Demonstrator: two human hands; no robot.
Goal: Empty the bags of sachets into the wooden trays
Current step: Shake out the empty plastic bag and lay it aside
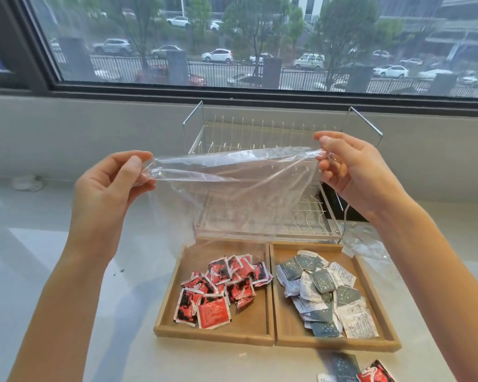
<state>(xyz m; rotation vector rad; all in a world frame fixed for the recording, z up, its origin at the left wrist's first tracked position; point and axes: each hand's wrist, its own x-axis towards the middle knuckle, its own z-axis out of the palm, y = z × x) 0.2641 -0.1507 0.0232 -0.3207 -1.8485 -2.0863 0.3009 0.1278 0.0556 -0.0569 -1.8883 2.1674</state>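
Observation:
I hold a clear plastic bag (232, 194) stretched between both hands, high above the trays; nothing shows inside it. My left hand (108, 194) pinches its left corner and my right hand (351, 169) pinches its right corner. Below, the left wooden tray (174, 329) holds a pile of red and black sachets (221, 288). The right wooden tray (375, 341) beside it holds grey and white sachets (326, 293). The bag's lower edge hangs just over the left tray's far end.
A wire dish rack (273, 172) stands behind the trays against the wall under the window. Another crumpled clear bag (367, 244) lies right of the rack. A few loose sachets (356, 369) lie on the white counter near the front edge.

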